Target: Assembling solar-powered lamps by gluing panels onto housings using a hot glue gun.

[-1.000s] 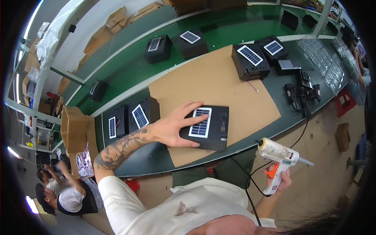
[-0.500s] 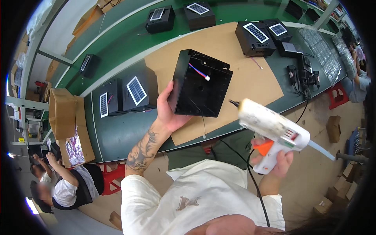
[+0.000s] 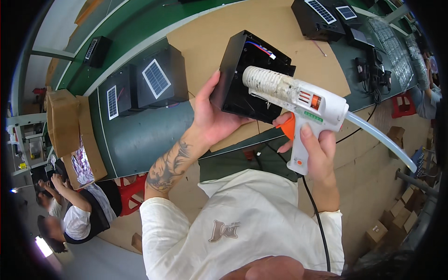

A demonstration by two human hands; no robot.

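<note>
My left hand point(image 3: 215, 114) grips an open black plastic box point(image 3: 228, 77) by its left side, thumb along the wall and fingers under it. The box is tilted with its hollow side toward me. A red-and-blue wire with a white plug point(image 3: 272, 56) shows inside near the top. My right hand point(image 3: 319, 147) is wrapped round the handle of a white hot glue gun point(image 3: 305, 102), fingers at its orange trigger. The gun's barrel reaches over the box opening and hides part of the inside; its nozzle is out of sight. A translucent glue stick point(image 3: 382, 140) sticks out behind.
A cardboard sheet point(image 3: 200, 32) lies on the green bench. Black boxes with solar panels point(image 3: 156, 78) stand left, more point(image 3: 322, 11) at the back right beside black adapters point(image 3: 373, 70). An open carton point(image 3: 70, 116) is at the left. The gun's cord point(image 3: 317, 210) hangs down. Another person point(image 3: 88, 214) sits left.
The glue gun has moved left and up, from beside the box to over its opening. The whole view has shifted a little; my left hand keeps its hold on the box.
</note>
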